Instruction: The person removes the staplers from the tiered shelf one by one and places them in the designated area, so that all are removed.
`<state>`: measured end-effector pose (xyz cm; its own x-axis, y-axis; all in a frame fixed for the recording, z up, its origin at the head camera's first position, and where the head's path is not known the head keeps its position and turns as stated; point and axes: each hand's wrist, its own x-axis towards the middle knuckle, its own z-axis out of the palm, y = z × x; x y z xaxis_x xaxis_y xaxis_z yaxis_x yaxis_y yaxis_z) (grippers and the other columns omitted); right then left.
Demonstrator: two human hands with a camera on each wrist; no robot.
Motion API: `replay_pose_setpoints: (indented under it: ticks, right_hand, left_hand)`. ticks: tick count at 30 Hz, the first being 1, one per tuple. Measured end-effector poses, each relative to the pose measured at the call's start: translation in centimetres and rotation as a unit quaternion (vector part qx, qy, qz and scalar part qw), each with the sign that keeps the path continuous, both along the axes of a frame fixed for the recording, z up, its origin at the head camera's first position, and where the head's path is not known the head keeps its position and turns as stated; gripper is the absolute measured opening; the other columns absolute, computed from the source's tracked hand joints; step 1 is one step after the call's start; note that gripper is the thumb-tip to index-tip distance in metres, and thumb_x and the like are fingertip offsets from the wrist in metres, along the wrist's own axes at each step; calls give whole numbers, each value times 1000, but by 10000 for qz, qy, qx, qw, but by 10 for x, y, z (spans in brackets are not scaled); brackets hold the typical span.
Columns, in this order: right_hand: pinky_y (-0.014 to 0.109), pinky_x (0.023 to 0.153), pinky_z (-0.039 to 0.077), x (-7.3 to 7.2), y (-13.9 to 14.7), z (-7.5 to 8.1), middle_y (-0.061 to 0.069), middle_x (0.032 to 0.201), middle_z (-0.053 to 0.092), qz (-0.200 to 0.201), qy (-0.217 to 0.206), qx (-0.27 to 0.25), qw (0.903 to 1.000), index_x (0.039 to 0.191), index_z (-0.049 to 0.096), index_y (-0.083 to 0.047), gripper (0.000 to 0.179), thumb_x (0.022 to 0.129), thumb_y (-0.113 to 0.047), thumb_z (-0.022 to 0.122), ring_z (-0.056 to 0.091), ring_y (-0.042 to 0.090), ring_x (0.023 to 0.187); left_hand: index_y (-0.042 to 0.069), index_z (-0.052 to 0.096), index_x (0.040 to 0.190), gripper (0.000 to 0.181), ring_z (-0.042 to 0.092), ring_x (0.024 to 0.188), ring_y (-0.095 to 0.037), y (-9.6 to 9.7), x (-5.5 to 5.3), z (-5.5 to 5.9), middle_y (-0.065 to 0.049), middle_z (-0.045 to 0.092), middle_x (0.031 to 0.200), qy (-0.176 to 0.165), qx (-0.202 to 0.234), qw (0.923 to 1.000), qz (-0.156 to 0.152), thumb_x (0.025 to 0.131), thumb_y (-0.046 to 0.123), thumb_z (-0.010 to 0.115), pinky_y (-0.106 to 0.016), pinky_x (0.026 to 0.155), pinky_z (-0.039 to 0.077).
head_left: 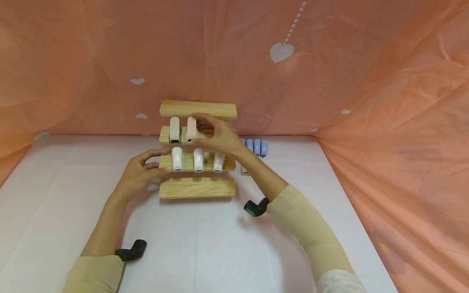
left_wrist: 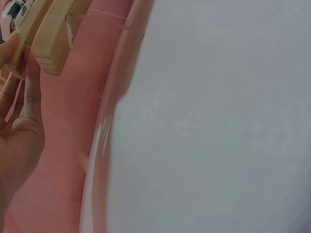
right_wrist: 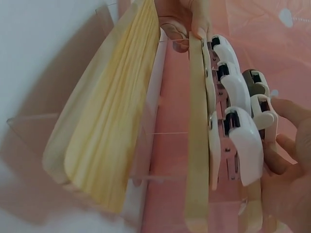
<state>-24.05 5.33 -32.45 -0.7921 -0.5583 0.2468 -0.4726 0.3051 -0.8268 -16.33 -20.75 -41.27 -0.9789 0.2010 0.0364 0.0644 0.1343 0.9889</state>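
- Left hand (head_left: 136,174): we pinch one end of a straight pale-wood plank (head_left: 188,162).
- Right hand (head_left: 223,137): we pinch a rounded pale-pink stapler (head_left: 191,127) (rounded grey stapler (head_left: 174,128) beside it).

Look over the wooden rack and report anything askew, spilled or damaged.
One oddity: a ragged pale patch near the end of the lowest shelf, in the left wrist view; chip or glue, I cannot tell. Nothing looks spilled; the white staplers sit in a row on the shelf above.
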Motion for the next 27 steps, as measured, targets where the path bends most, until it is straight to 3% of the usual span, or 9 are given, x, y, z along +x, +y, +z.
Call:
replay_pose_setpoints:
  ticks: [5, 11, 20, 27]
  right_hand:
    - [21, 99, 44, 1, -5, 1, 5, 138, 58, -193, 233, 489, 9983, 147, 48, -12, 72, 84, -19, 81, 56, 12, 121]
    - [25, 95, 46, 3, -7, 1, -1, 133, 62, -586, 321, 711, 9952, 145, 51, -19, 70, 83, -24, 82, 57, 8, 117]
    - [24, 94, 48, 5, -2, 1, 3, 126, 66, -430, 282, 296, 9982, 144, 53, -15, 69, 82, -18, 83, 61, 11, 112]
    - [28, 100, 45, 5, 13, -1, -1, 138, 58, -587, 2, -54, 9983, 144, 52, -18, 71, 81, -19, 85, 57, 10, 114]
  left_hand:
    - [9, 58, 133, 49, 70, 90, -12, 0, 1, 0, -1, 67, 111, -1, -15, 10000, 10, 88, 13, 78, -32, 76, 58]
    - [11, 59, 133, 49, 69, 90, -11, -1, 1, 0, 0, 68, 111, -26, -29, 10000, 22, 87, 13, 78, -29, 75, 57]
    - [11, 59, 134, 50, 69, 89, -11, -1, 0, 0, -1, 70, 109, -39, -110, 9999, 63, 87, 15, 79, -29, 76, 56]
    - [12, 60, 133, 50, 69, 88, -11, -2, 0, 0, -3, 69, 110, -34, -146, 9999, 61, 87, 15, 79, -28, 75, 56]
